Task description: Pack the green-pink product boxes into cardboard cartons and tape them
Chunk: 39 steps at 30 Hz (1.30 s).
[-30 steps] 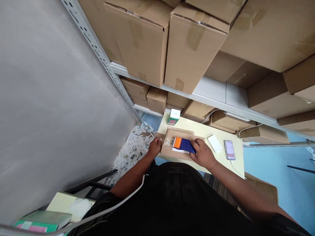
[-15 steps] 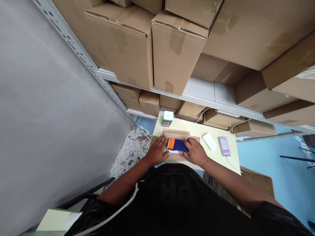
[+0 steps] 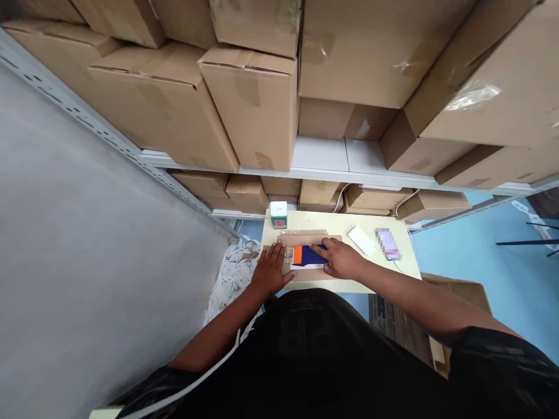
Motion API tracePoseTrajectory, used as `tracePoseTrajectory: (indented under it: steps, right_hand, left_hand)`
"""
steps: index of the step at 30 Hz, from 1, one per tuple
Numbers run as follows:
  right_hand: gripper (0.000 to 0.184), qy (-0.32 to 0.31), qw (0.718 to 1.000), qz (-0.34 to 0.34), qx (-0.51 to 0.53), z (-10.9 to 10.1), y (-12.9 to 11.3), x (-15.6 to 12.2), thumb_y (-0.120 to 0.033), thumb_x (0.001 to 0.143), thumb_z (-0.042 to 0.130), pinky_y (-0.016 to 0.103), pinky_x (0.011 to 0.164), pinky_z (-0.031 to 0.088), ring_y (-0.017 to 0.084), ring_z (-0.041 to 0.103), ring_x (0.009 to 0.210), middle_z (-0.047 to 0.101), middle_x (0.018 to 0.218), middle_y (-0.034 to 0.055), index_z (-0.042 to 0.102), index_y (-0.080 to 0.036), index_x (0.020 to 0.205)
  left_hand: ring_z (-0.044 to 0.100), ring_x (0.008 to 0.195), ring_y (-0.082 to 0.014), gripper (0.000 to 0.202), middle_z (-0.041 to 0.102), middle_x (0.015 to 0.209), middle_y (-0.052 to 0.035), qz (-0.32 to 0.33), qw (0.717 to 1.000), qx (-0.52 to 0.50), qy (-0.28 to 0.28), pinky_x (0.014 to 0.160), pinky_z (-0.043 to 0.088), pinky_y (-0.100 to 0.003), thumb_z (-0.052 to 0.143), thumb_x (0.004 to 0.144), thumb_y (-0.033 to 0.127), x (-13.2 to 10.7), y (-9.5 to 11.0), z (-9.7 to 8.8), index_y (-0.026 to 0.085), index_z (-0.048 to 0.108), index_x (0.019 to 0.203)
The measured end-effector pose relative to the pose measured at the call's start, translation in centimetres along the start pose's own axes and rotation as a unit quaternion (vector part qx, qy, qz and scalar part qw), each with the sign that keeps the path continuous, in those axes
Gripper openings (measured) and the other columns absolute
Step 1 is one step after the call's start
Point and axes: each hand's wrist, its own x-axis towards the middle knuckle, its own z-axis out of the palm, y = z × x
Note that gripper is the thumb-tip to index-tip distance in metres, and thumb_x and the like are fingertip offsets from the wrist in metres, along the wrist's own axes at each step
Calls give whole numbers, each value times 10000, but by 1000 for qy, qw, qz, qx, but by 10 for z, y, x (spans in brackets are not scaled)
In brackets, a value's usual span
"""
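A flat navy-blue and orange item [image 3: 311, 255] lies across a piece of brown cardboard [image 3: 305, 240] on the table; I cannot make out its exact kind. My right hand [image 3: 343, 259] grips its blue right end, index finger stretched along the top. My left hand [image 3: 269, 270] rests on the cardboard's left part, fingers extended and thumb apart, near the orange end. Something clear and shiny shows between that hand and the orange end. A white sheet [image 3: 301, 271] peeks out beneath the item.
On the pale yellow table [image 3: 336, 221] stand a white and green box [image 3: 278, 215], a white flat object [image 3: 361, 240] and a blurred-out phone [image 3: 388, 244]. Shelves with cardboard boxes [image 3: 248, 110] rise ahead. White scraps [image 3: 227, 285] cover the floor at left, beside a grey wall.
The view has turned to the right. My right index finger now reaches further along the top of the blue item. My left hand stays flat on the cardboard.
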Motion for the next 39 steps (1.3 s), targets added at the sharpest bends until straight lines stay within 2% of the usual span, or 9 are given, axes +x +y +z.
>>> tracePoseTrajectory:
  steps: [8, 13, 19, 23, 27, 31, 35, 39]
  right_hand:
    - [774, 7, 1000, 1, 14, -7, 35, -32, -301, 835, 662, 443, 884, 519, 288, 576, 995, 571, 1139, 128, 467, -191, 1576]
    - [797, 2, 1000, 12, 15, -14, 60, -61, -276, 817, 646, 418, 859, 514, 280, 583, 984, 574, 1174, 123, 451, -212, 1587]
    - [795, -3, 999, 36, -1, -11, 97, -106, -230, 816, 610, 392, 832, 512, 271, 584, 962, 579, 1133, 110, 444, -235, 1594]
    - [807, -4, 999, 44, -4, -8, 120, -136, -250, 845, 591, 405, 833, 529, 278, 594, 956, 579, 1148, 119, 386, -243, 1626]
    - [832, -12, 999, 49, -7, -4, 139, -158, -250, 860, 577, 420, 855, 543, 290, 609, 988, 572, 1187, 131, 323, -253, 1652]
    - [816, -15, 999, 49, -9, 0, 160, -178, -269, 866, 583, 426, 863, 549, 295, 618, 987, 576, 1202, 140, 345, -243, 1645]
    - [772, -18, 998, 50, -16, 11, 178, -189, -299, 891, 572, 432, 874, 544, 303, 615, 1004, 579, 1214, 152, 374, -229, 1634]
    - [741, -32, 998, 54, -2, 33, 187, -176, -302, 901, 574, 430, 884, 536, 302, 614, 1016, 589, 1205, 146, 403, -244, 1620]
  left_hand:
    - [265, 1572, -386, 936, 224, 1717, -203, -2, 1000, 22, -14, 1277, 190, -556, 583, 920, 636, 5, 5, 1, 121, 293, 1647]
    - [254, 1576, -391, 946, 198, 1721, -203, -10, 999, 34, -27, 1279, 195, -562, 596, 921, 617, 5, 7, -2, 117, 274, 1657]
    - [233, 1584, -386, 952, 169, 1731, -186, -10, 999, 29, -19, 1284, 189, -545, 575, 936, 627, 5, 6, 0, 123, 238, 1669]
    - [237, 1582, -387, 972, 171, 1729, -192, -7, 999, 35, -19, 1277, 206, -552, 549, 940, 662, 4, 2, 3, 112, 222, 1671]
    - [235, 1583, -381, 978, 152, 1733, -188, -1, 999, 42, -17, 1273, 219, -549, 534, 947, 666, 4, 0, 5, 110, 195, 1677]
    - [256, 1575, -389, 986, 140, 1734, -193, -1, 999, 35, -18, 1265, 228, -567, 544, 947, 651, 5, -1, 4, 118, 162, 1683]
    - [249, 1576, -392, 980, 147, 1730, -206, 2, 1000, 16, -17, 1261, 235, -574, 548, 950, 643, 5, -1, 3, 117, 165, 1682]
    - [272, 1566, -403, 974, 156, 1725, -221, 4, 1000, 2, -16, 1252, 252, -582, 565, 943, 636, 6, 0, 2, 116, 190, 1676]
